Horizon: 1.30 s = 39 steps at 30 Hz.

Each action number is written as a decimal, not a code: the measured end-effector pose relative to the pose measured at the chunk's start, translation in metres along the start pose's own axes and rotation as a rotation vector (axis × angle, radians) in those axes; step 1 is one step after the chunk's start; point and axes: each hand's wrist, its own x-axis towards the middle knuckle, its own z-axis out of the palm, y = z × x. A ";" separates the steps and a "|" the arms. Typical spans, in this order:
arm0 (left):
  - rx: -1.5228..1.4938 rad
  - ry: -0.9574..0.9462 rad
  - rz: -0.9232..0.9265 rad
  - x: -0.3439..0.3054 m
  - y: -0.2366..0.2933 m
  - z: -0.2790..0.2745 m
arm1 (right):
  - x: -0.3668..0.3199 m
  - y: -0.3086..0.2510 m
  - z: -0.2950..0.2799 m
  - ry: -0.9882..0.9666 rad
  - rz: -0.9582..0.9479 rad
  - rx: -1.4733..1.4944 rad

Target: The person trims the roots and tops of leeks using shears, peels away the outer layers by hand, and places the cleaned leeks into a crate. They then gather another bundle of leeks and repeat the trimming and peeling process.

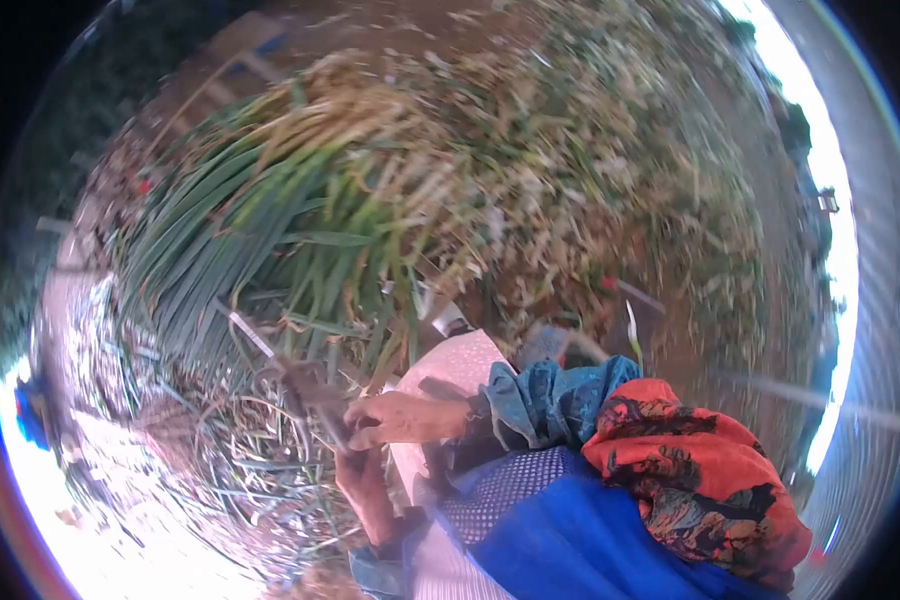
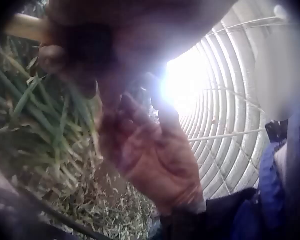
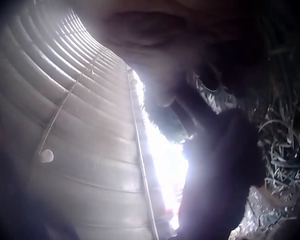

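Observation:
In the head view my right hand (image 1: 405, 418) reaches in from a teal sleeve with its fingers curled at the end of a long narrow grey-brown thing (image 1: 320, 405), blurred by motion. Just below it, my left hand (image 1: 365, 490) meets the same thing with its fingertips. Its far end looks brown and ragged; I cannot tell what it is. A pale stick-like piece (image 2: 25, 26) shows at the top of the left wrist view, beside my dark, blurred left hand. There, the palm of my right hand (image 2: 157, 160) faces the camera.
Long green onions (image 1: 260, 220) lie heaped past my hands. Trimmed leaves and stalks (image 1: 590, 180) cover the ground. A pale pink surface (image 1: 460, 365) and blue cloth (image 1: 570, 530) lie at my lap, near a red patterned sleeve (image 1: 690, 450). A ribbed tunnel roof (image 3: 65, 125) arches overhead.

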 end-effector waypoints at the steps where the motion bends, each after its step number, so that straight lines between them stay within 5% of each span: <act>1: 0.006 -0.037 -0.085 -0.001 0.002 -0.009 | -0.013 0.008 0.000 0.068 -0.031 0.025; 4: 0.076 -0.082 -0.171 0.001 0.006 -0.012 | -0.054 0.083 -0.022 0.359 0.068 0.018; 9: 0.392 -0.162 -0.242 0.009 0.002 -0.015 | -0.176 0.246 -0.011 0.811 0.509 -0.014; 14: 0.507 -0.309 -0.290 0.021 0.015 0.021 | -0.288 0.402 0.098 0.705 0.693 -0.433; 18: 0.653 -0.417 -0.264 0.035 0.007 0.042 | -0.331 0.383 0.152 0.445 0.795 -0.565; 21: 0.757 -0.512 -0.178 0.054 -0.006 0.047 | -0.334 0.427 0.212 0.629 0.540 -0.419; 23: 0.764 -0.549 -0.178 0.063 -0.004 0.064 | -0.317 0.404 0.200 0.863 0.799 -0.058; 25: 0.787 -0.576 -0.167 0.063 -0.005 0.069 | -0.309 0.432 0.206 0.775 0.785 -0.503; 29: 0.809 -0.568 -0.105 0.067 -0.012 0.061 | -0.324 0.472 0.180 0.908 0.723 -0.621; 32: 0.926 -0.655 -0.145 0.093 -0.036 0.033 | -0.346 0.510 0.138 0.959 0.950 -0.346; 35: 1.046 -0.617 -0.207 0.097 -0.056 0.046 | -0.379 0.533 0.079 1.215 1.156 0.162; 39: 1.191 -0.574 -0.297 0.097 -0.076 0.078 | -0.423 0.548 -0.027 1.247 1.307 0.171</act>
